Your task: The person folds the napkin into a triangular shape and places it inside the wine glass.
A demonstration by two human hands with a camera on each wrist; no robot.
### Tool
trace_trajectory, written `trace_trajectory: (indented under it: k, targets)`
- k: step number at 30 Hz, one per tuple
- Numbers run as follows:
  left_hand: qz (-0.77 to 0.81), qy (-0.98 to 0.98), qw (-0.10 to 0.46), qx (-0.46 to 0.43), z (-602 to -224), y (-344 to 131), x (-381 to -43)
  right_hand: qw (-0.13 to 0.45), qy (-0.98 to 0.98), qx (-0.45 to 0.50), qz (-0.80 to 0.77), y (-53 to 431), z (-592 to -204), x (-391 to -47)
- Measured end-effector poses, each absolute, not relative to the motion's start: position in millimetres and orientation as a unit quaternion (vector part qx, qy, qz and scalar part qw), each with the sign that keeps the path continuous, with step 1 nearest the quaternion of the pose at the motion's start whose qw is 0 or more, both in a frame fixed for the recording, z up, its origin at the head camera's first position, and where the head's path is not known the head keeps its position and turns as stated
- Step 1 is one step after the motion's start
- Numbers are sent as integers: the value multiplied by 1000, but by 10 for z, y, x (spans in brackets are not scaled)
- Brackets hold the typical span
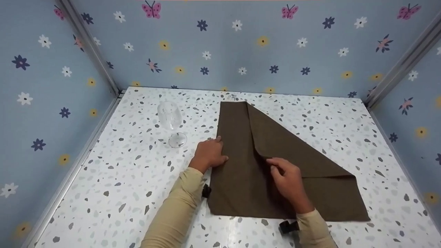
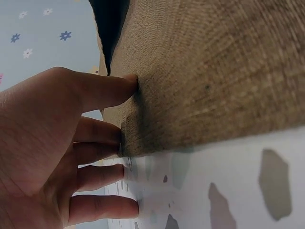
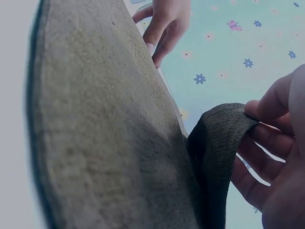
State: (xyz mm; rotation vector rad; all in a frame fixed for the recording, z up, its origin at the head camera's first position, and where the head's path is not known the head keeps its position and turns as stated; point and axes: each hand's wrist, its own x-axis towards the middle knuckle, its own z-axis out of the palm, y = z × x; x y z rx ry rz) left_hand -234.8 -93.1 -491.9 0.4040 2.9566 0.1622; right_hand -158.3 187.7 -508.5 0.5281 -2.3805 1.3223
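A brown cloth napkin point(image 1: 237, 186) lies on the table, its far right part folded over so that a slanting edge runs down to the right. My right hand point(image 1: 287, 177) pinches the raised inner edge of this flap between thumb and fingers. In the right wrist view the pinched cloth point(image 3: 221, 126) stands up off the layer below. On the napkin's left edge rests my left hand point(image 1: 209, 153). The left wrist view shows its thumb point(image 2: 112, 90) on the cloth and the other fingers extended at the edge, the lower ones over the tabletop.
A clear stemmed glass point(image 1: 170, 116) stands on the table to the left of the napkin, beyond my left hand. The speckled white tabletop point(image 1: 131, 179) is bounded by blue flowered panels point(image 1: 224, 44) at the back and on both sides.
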Motion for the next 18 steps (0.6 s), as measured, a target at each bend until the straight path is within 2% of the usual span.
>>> trace_trajectory:
  k: [8,18]
  targets:
    - [47,988,51,141,-4940,-932,-2340,180,-856,206,439,1837,-5090,-1543]
    - [59,988,59,130,-4935,-931,-2335,185,-858,236,417,1783,-5087,-1526]
